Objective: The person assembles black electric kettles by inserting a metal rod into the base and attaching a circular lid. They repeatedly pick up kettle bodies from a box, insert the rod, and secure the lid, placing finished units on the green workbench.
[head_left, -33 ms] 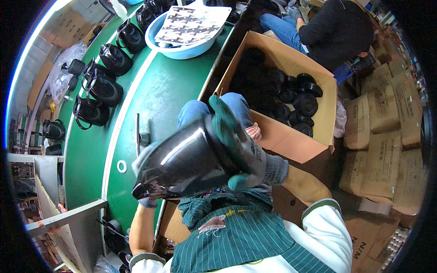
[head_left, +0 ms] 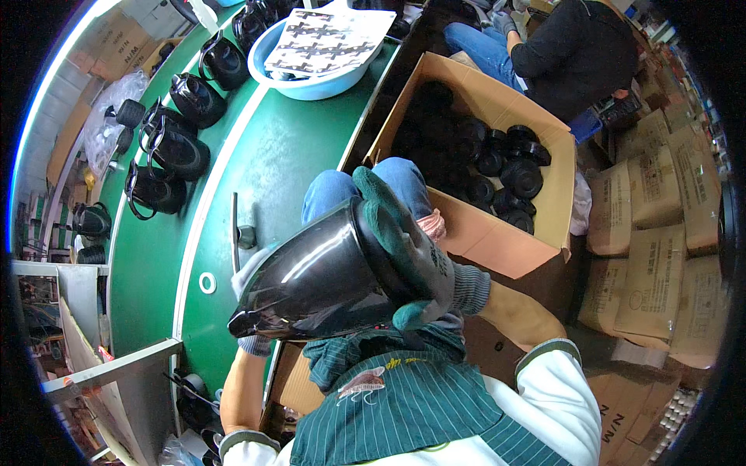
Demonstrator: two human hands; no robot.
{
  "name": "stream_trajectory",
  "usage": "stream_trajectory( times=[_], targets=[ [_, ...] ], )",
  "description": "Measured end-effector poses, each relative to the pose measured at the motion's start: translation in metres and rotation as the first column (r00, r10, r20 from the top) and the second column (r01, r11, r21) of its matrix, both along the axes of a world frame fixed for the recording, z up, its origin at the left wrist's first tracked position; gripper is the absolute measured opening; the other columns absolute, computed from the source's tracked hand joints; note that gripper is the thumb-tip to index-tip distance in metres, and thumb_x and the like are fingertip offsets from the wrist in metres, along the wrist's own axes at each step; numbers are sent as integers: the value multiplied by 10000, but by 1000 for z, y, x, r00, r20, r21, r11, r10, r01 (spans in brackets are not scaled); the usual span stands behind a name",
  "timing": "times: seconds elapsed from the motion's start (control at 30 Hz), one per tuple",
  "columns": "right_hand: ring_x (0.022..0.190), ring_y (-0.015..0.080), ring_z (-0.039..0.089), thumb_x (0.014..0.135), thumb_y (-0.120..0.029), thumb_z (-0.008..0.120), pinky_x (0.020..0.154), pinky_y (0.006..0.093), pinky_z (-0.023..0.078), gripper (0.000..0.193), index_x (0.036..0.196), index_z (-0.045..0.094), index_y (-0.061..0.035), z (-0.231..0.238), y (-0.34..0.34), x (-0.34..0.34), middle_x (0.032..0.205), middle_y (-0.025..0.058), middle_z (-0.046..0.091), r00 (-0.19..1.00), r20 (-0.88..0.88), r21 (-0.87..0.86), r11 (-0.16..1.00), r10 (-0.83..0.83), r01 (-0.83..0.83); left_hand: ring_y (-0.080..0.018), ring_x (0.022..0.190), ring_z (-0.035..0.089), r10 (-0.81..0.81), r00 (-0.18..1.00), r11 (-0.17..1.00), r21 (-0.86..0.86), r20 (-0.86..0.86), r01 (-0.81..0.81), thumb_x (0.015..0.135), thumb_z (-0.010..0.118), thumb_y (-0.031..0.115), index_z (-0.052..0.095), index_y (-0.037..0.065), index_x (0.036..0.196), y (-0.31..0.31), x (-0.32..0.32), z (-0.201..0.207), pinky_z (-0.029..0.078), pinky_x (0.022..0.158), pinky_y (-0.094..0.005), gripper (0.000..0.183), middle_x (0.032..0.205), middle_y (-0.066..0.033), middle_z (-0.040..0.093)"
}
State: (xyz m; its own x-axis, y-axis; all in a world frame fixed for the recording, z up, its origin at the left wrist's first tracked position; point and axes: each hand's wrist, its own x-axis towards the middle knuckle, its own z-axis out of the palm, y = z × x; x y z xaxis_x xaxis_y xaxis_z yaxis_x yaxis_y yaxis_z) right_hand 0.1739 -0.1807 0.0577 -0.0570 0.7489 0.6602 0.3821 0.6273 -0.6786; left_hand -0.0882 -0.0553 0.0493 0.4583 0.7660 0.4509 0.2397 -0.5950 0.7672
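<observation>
A glossy black jug (head_left: 311, 272) lies tilted across my lap, its pointed spout end to the left and its wide round end to the right. My right hand (head_left: 416, 264), in a grey glove with green-coated fingers, is closed around the wide end, thumb below and fingers over the top. On the spout side my left hand (head_left: 252, 272), also gloved, holds the jug from behind. Most of its fingers are hidden by the jug. Just beyond, on the green work surface (head_left: 272, 147), are a thin black bar (head_left: 235, 225) and a small dark cylindrical piece (head_left: 246, 237).
Several black jugs with handles (head_left: 177, 151) stand along the left side. A white ring (head_left: 207, 283) lies nearer. A blue basin (head_left: 326, 88) holds printed sheets. Right of my knees, an open carton (head_left: 536, 252) contains round black parts. Beyond it sits another person (head_left: 579, 58).
The jug and both my hands have shifted very slightly, the spout end a little up and to the right. My grip looks the same.
</observation>
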Motion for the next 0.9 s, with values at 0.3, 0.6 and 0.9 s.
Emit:
stream_trajectory(
  times=[0.3,0.6,0.9],
  targets=[
    [1429,252,436,1058,-419,519,1233,388,307,641,1539,397,-14,-80,-17,53,1547,134,460,776,-630,-431,847,-37,-309,-292,1265,596,-15,1000,999,-37,-1,15,893,771,212,546,4,1419,-21,7,-22,514,1050,-453,609,1398,-169,609],
    [1265,281,593,699,-292,926,1092,399,466,794,1372,604,-23,9,25,51,1383,182,594,996,-70,-597,798,51,-82,-397,1128,605,43,732,943,270,-679,195,725,782,226,683,61,1035,32,-17,-62,490,909,-502,365,1258,-150,622],
    [1372,375,492,857,-604,725,1155,459,386,990,1553,347,-9,-58,21,1,1516,254,445,997,-60,-445,895,-38,7,-260,924,743,335,809,864,-184,-483,-468,921,730,205,638,21,1308,108,-50,-129,565,848,-383,438,1008,-178,755]
  ],
)
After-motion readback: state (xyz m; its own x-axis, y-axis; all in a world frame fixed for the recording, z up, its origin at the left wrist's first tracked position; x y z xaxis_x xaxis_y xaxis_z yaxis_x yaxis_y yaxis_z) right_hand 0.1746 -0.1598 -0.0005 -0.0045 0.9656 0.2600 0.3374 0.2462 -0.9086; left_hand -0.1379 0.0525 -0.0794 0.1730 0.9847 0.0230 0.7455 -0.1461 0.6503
